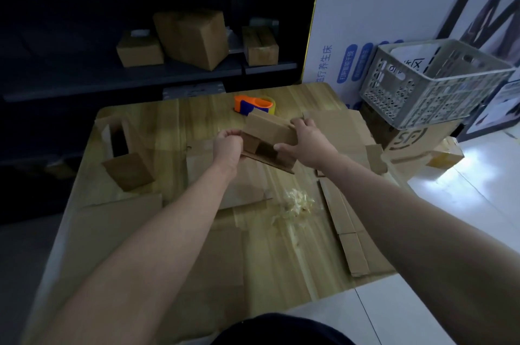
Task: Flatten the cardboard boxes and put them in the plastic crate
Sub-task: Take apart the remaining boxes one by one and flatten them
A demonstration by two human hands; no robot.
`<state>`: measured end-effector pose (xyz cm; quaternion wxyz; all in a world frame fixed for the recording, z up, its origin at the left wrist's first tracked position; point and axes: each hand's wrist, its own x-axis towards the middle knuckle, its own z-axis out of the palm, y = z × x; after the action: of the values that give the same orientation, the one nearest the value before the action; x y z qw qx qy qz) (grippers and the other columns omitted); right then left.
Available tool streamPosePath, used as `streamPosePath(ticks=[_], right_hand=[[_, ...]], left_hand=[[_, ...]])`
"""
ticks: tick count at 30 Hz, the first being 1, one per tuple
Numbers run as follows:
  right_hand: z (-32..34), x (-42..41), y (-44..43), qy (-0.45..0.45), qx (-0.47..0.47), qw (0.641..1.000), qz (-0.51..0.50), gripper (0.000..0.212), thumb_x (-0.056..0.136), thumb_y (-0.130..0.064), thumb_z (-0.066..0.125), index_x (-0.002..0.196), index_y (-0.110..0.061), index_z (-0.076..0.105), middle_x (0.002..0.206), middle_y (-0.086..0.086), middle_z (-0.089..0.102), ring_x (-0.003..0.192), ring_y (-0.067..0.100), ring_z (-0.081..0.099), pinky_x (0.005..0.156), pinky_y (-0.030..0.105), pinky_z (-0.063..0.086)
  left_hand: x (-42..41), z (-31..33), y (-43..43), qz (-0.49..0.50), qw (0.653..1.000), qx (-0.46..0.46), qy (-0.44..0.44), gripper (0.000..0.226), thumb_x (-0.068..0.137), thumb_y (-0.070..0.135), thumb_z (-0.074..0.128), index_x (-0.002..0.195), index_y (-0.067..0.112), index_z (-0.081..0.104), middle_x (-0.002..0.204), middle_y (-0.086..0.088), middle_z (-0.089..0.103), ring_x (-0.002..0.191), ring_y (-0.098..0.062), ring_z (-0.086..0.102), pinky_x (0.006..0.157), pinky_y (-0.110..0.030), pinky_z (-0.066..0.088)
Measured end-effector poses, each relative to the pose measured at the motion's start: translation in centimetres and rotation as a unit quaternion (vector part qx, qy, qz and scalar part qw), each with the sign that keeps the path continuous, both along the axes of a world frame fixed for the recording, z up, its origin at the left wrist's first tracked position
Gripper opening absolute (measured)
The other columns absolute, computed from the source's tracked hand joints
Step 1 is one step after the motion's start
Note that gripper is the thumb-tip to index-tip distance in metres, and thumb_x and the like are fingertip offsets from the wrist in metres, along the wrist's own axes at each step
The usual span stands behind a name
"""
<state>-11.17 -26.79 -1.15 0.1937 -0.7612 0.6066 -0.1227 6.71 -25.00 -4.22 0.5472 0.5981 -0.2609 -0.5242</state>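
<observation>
A small brown cardboard box [268, 131] is held above the middle of the wooden table [197, 114], its near end open and its flaps splayed. My left hand [228, 145] grips its left side. My right hand [305, 139] clasps its right side, fingers over the top edge. The grey plastic crate [433, 83] stands to the right, off the table, on top of a cardboard carton [413, 145]; something white lies inside it. Several flattened cardboard pieces [349, 221] lie on the table around my arms.
An open, upright box [123, 148] stands at the table's left. An orange and blue tape dispenser [253, 104] sits at the far edge. Crumpled clear tape [298, 202] lies mid-table. Dark shelves behind hold more boxes [194, 38]. A white printed board [394, 7] leans at right.
</observation>
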Motion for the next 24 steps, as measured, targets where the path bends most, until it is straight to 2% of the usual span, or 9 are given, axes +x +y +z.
streamPosePath(ticks=[3,6,8,11,13,17,19,22,24], right_hand=[[0.2,0.9,0.2,0.085,-0.059,0.994,0.025,0.05,0.092,-0.052,0.048,0.115,-0.008,0.048,0.101,0.009,0.052,0.088,0.027,0.056,0.068,0.035,0.044],[0.2,1.5,0.4,0.083,-0.081,0.993,0.034,0.044,0.099,-0.051,0.028,0.091,-0.013,0.049,0.075,0.001,0.049,0.073,0.024,0.052,0.059,0.032,0.034],[0.4,1.9,0.4,0.081,-0.105,0.991,0.037,0.044,0.101,-0.048,0.021,0.086,-0.016,0.047,0.066,-0.001,0.046,0.065,0.023,0.048,0.053,0.032,0.03],[0.7,2.2,0.4,0.125,-0.157,0.978,0.054,0.04,0.103,-0.04,0.026,0.095,-0.012,0.052,0.071,0.006,0.055,0.063,0.028,0.053,0.052,0.034,0.035],[0.7,2.3,0.5,0.171,-0.185,0.964,0.085,0.026,0.104,-0.025,0.034,0.111,-0.012,0.056,0.083,0.012,0.062,0.07,0.031,0.06,0.053,0.035,0.04],[0.5,3.2,0.9,0.215,-0.17,0.952,0.135,0.033,0.099,-0.016,0.045,0.132,-0.02,0.049,0.101,0.006,0.061,0.078,0.025,0.061,0.052,0.031,0.034],[0.2,3.8,1.1,0.233,-0.177,0.944,0.154,0.043,0.096,-0.017,0.048,0.138,-0.023,0.044,0.099,0.003,0.057,0.074,0.02,0.057,0.051,0.029,0.034],[-0.5,4.0,1.2,0.191,-0.183,0.955,0.134,0.033,0.095,-0.02,0.05,0.128,-0.019,0.051,0.083,-0.004,0.049,0.061,0.015,0.044,0.046,0.025,0.029],[-1.1,4.0,0.9,0.112,-0.165,0.975,0.093,0.027,0.097,-0.029,0.051,0.121,-0.016,0.051,0.085,-0.004,0.053,0.064,0.016,0.051,0.045,0.023,0.029]], left_hand=[[0.6,0.1,0.3,-0.028,0.999,-0.016,-0.012,0.03,0.084,-0.008,0.05,0.103,0.015,0.053,0.108,-0.011,0.059,0.1,-0.025,0.059,0.085,-0.04,0.055],[1.3,0.0,0.6,-0.036,0.999,-0.009,-0.039,0.036,0.085,-0.009,0.054,0.11,0.016,0.054,0.115,-0.006,0.059,0.106,-0.023,0.058,0.09,-0.037,0.053],[1.8,-0.4,0.7,-0.035,0.998,-0.001,-0.042,0.042,0.085,-0.009,0.055,0.116,0.018,0.055,0.115,-0.002,0.059,0.11,-0.022,0.056,0.094,-0.039,0.05],[2.2,-0.6,0.8,-0.056,0.997,0.004,-0.061,0.046,0.081,-0.004,0.065,0.12,0.017,0.054,0.117,-0.003,0.06,0.106,-0.02,0.059,0.092,-0.037,0.052],[2.2,-0.6,0.6,-0.076,0.987,0.023,-0.141,0.046,0.073,0.008,0.077,0.111,0.018,0.055,0.113,-0.005,0.063,0.097,-0.017,0.061,0.085,-0.033,0.054],[2.1,0.1,0.0,-0.112,0.915,0.095,-0.377,0.055,0.06,0.043,0.085,0.099,0.018,0.057,0.09,0.002,0.063,0.082,-0.017,0.06,0.057,-0.026,0.043],[2.2,0.5,0.1,-0.11,0.877,0.118,-0.453,0.048,0.061,0.047,0.083,0.092,0.02,0.058,0.082,0.003,0.061,0.071,-0.013,0.058,0.049,-0.024,0.037],[2.7,0.0,0.4,-0.116,0.871,0.087,-0.47,0.029,0.072,0.04,0.076,0.087,0.02,0.062,0.079,0.004,0.063,0.068,-0.01,0.059,0.05,-0.023,0.041],[3.2,-0.4,1.1,-0.1,0.893,0.057,-0.435,0.019,0.079,0.037,0.07,0.081,0.02,0.062,0.076,0.003,0.064,0.068,-0.011,0.061,0.051,-0.022,0.042]])
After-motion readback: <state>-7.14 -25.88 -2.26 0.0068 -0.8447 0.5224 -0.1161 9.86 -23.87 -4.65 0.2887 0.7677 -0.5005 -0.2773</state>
